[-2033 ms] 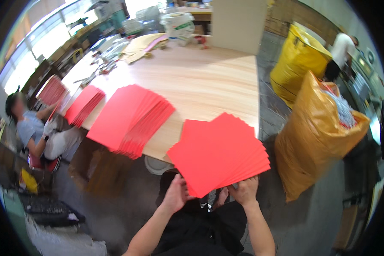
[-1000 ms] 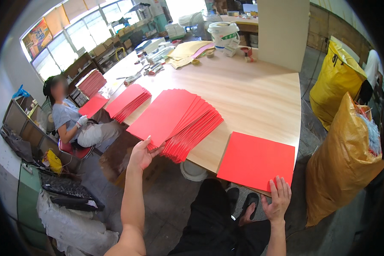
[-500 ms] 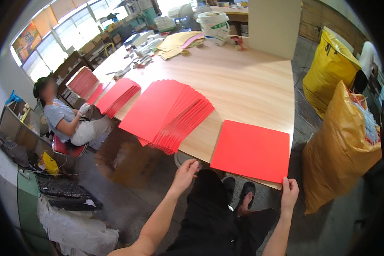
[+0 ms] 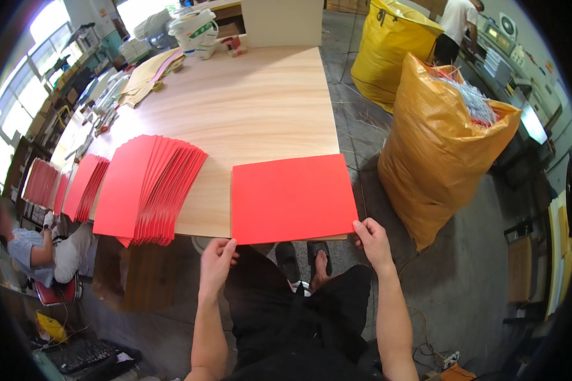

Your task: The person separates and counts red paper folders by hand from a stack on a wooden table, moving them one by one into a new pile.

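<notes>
A flat red sheet (image 4: 292, 198) lies at the near edge of the wooden table, in front of me; whether it is one sheet or a stack I cannot tell. My left hand (image 4: 217, 265) has its thumb on the near left corner, with the fingers curled below. At the near right corner, my right hand (image 4: 374, 242) pinches the edge between thumb and fingers. Left of the sheet, a fanned stack of red sheets (image 4: 124, 190) overhangs the table's near edge slightly.
Smaller red stacks (image 4: 86, 187) lie farther left, near a seated person (image 4: 35, 251) in white gloves. A white bucket (image 4: 194, 32) and brown paper (image 4: 147, 76) sit at the far side of the table (image 4: 267, 95). Orange (image 4: 438, 152) and yellow sacks (image 4: 391, 54) stand right. Another person (image 4: 457, 25) stands beyond.
The view has swung right, so the table appears farther left. My left hand has come to the red sheet's near left corner; my right hand remains at its near right corner.
</notes>
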{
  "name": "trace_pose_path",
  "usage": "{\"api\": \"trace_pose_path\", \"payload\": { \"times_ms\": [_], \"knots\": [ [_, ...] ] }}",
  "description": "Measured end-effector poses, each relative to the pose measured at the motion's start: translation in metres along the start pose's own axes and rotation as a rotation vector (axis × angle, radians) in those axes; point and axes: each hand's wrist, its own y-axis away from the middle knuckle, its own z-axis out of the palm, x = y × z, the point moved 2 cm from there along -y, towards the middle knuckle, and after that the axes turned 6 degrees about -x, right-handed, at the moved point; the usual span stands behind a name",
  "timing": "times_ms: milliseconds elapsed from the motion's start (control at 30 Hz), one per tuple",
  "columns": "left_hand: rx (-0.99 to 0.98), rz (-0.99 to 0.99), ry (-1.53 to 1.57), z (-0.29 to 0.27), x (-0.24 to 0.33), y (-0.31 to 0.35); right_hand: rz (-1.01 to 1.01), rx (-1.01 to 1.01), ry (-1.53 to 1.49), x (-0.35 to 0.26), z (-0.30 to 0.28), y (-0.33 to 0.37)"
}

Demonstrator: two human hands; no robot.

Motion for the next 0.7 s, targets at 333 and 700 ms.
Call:
{"api": "trace_pose_path", "payload": {
  "times_ms": [333, 700],
  "knots": [
    [-0.31, 1.056, -0.422, 0.117, 0.118, -0.056, -0.005, 0.017, 0.067, -0.013, -0.005, 0.008],
    [-0.422, 0.899, -0.421, 0.128, 0.106, -0.069, -0.553, 0.264, 0.721, -0.135, 0.061, 0.019]
  ]
}}
